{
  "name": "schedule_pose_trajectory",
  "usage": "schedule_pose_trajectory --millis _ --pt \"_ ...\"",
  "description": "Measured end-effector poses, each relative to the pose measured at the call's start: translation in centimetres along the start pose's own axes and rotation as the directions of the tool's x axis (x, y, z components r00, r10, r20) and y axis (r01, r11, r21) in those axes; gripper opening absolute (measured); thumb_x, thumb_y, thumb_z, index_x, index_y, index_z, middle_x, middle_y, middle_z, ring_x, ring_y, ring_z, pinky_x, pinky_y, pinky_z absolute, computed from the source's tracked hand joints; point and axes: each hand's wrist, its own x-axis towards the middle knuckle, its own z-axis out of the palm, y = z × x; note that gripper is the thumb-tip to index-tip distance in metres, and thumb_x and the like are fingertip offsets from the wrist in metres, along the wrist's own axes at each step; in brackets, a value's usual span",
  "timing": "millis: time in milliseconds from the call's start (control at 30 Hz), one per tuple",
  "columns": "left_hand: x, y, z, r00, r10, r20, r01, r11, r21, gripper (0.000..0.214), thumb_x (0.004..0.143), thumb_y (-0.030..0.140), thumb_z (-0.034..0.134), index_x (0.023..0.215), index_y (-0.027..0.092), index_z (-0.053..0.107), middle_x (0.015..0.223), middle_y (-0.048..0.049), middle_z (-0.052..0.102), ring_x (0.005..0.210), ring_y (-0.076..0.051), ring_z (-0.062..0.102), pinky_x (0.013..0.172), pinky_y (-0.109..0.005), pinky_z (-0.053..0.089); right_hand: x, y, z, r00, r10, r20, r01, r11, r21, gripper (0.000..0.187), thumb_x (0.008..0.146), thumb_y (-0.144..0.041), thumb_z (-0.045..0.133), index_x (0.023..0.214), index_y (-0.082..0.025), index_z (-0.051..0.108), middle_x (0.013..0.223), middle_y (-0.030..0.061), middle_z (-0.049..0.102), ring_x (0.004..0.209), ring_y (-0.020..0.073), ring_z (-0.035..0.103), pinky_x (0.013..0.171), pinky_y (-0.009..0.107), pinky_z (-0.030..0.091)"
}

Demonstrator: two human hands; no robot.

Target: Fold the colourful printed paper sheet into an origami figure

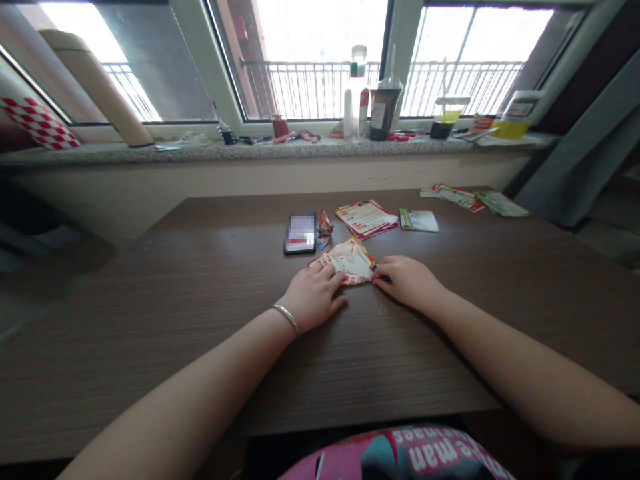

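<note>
A creased printed paper sheet [354, 256], white with red and orange edging, lies on the brown table. My left hand [313, 292], with a silver bangle at the wrist, rests flat over the sheet's left side, its fingers spread and the thumb out on the table. At the sheet's right corner, my right hand [404, 279] pinches the edge between thumb and fingers. Just beyond the sheet are a crumpled red and blue wrapper [325, 228] and a phone [301, 233] with a blurred screen.
A stack of similar printed sheets [367, 219] lies behind, beside a green and white card [419, 220]. More leaflets [457, 197] sit at the table's far right. Bottles, a dark cup [383, 113] and a tan tube [97, 87] line the windowsill [180, 153].
</note>
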Motion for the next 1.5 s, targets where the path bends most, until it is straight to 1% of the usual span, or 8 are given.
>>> schedule_pose_trajectory --millis 133,400,533,667,800,1067,1300,1500 --pt "-0.2 0.0 0.4 1.0 -0.002 -0.02 0.002 1.0 -0.019 0.045 0.09 0.049 0.045 0.129 0.026 0.048 0.116 -0.0103 0.054 0.108 -0.027 0.049 0.091 -0.039 0.039 0.1 0.2 0.2 1.0 -0.027 -0.008 0.027 0.999 0.022 0.018 0.087 -0.029 0.055 0.085 -0.024 0.071 0.09 0.0041 0.067 0.087 0.0182 0.061 0.077 0.028 0.045" --pt "-0.1 0.5 0.3 0.999 -0.044 -0.019 0.043 0.999 -0.014 0.044 0.088 0.048 0.047 0.127 0.028 0.049 0.113 -0.0099 0.055 0.105 -0.027 0.05 0.09 -0.039 0.039 0.1 0.8 0.4 1.0 -0.029 -0.011 0.03 0.999 0.043 0.018 0.087 -0.031 0.055 0.087 -0.025 0.071 0.09 0.0038 0.066 0.089 0.0188 0.06 0.078 0.028 0.044" --pt "-0.1 0.9 0.1 0.998 -0.057 -0.002 0.057 0.998 0.002 0.044 0.089 0.047 0.047 0.127 0.024 0.05 0.116 -0.0111 0.055 0.105 -0.028 0.051 0.089 -0.041 0.04 0.1 0.9 0.5 0.999 -0.032 -0.016 0.033 0.997 0.067 0.018 0.087 -0.031 0.055 0.086 -0.024 0.072 0.089 0.0039 0.066 0.087 0.0187 0.06 0.078 0.028 0.044" --pt "0.1 1.0 0.4 1.0 -0.005 -0.022 0.004 1.0 -0.024 0.043 0.089 0.042 0.048 0.125 0.018 0.051 0.127 -0.0118 0.05 0.114 -0.027 0.048 0.096 -0.039 0.038 0.3 1.0 0.7 0.998 -0.045 -0.031 0.048 0.991 0.121 0.018 0.086 -0.03 0.056 0.086 -0.023 0.072 0.088 0.0043 0.066 0.085 0.0177 0.06 0.079 0.028 0.044" --pt "0.1 0.8 0.9 0.999 0.029 -0.023 -0.031 0.998 -0.06 0.046 0.09 0.045 0.046 0.126 0.016 0.05 0.123 -0.0118 0.053 0.115 -0.025 0.047 0.1 -0.037 0.036 0.4 1.4 0.9 0.997 -0.064 -0.049 0.072 0.981 0.181 0.017 0.086 -0.029 0.057 0.085 -0.023 0.073 0.086 0.0041 0.066 0.083 0.0166 0.061 0.078 0.027 0.045" --pt "-0.1 1.3 0.9 1.0 -0.003 -0.019 0.002 0.999 -0.05 0.046 0.091 0.044 0.044 0.132 0.025 0.045 0.119 -0.0101 0.053 0.11 -0.027 0.049 0.096 -0.041 0.037 0.6 1.7 1.2 0.995 -0.074 -0.06 0.086 0.969 0.23 0.015 0.084 -0.028 0.059 0.085 -0.022 0.073 0.086 0.0037 0.065 0.081 0.0161 0.061 0.077 0.027 0.045" --pt "0.0 1.3 0.9 0.997 0.066 -0.049 -0.07 0.994 -0.082 0.047 0.091 0.042 0.041 0.131 0.019 0.045 0.127 -0.0107 0.05 0.119 -0.027 0.043 0.103 -0.04 0.032 0.4 0.9 0.5 0.998 -0.061 -0.02 0.062 0.993 0.099 0.018 0.086 -0.031 0.056 0.084 -0.023 0.072 0.084 0.0038 0.065 0.081 0.0172 0.06 0.074 0.027 0.044" --pt "0.2 1.2 0.1 0.991 0.132 0.001 -0.13 0.978 -0.165 0.051 0.087 0.042 0.05 0.13 0.015 0.044 0.124 -0.0122 0.051 0.115 -0.026 0.047 0.101 -0.037 0.037 -0.1 -0.1 -0.4 0.999 -0.027 0.023 0.028 0.997 -0.066 0.024 0.089 -0.033 0.05 0.088 -0.024 0.072 0.091 0.0052 0.066 0.086 0.0189 0.06 0.071 0.027 0.043"
